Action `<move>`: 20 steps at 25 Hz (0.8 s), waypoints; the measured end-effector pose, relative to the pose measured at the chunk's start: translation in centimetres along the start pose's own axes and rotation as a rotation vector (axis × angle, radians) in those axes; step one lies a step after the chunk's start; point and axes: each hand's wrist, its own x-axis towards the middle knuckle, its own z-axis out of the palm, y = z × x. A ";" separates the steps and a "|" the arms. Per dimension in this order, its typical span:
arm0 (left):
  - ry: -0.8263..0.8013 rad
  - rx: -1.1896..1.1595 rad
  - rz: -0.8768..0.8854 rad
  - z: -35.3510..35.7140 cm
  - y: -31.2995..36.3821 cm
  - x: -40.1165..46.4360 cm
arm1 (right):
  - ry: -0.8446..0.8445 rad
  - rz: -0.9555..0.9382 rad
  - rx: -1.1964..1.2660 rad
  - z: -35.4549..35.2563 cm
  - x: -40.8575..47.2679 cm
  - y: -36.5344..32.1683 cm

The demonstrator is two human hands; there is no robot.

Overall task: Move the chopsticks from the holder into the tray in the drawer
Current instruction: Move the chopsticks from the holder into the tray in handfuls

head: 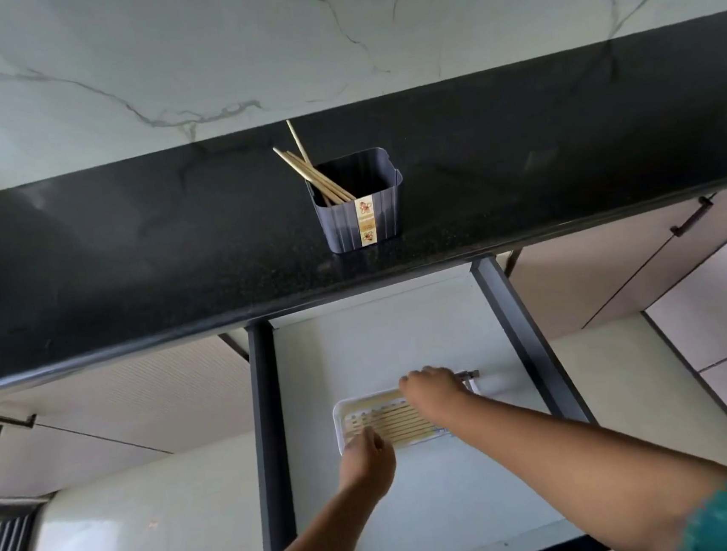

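A dark grey holder (360,213) stands on the black counter with several wooden chopsticks (311,169) leaning out of its left corner. Below, the open drawer (359,342) holds a white tray (338,411) with several chopsticks (404,420) lying side by side in it. My right hand (433,390) rests palm down over the tray's right end, fingers curled onto the chopstick ends. My left hand (366,457) is at the tray's front left corner, fingertips touching the chopsticks there. Whether either hand grips anything is hidden.
The black granite counter (129,262) overhangs the drawer's back. Dark drawer side rails (268,417) run left and right (532,339). Closed cabinet fronts with dark handles (691,217) flank the drawer. A marble wall rises behind the counter.
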 end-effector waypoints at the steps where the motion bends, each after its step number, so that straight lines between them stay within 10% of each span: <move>1: 0.019 0.095 0.085 0.1 -0.5 -0.4 | -0.033 -0.013 -0.066 1.8 0.8 -0.1; 7: -0.024 0.433 0.399 -0.9 -1.6 1.7 | -0.047 -0.058 -0.219 5.2 4.3 -0.1; 20: -0.161 0.882 0.403 0.8 -2.5 4.4 | 0.162 -0.150 -0.081 6.5 3.3 1.8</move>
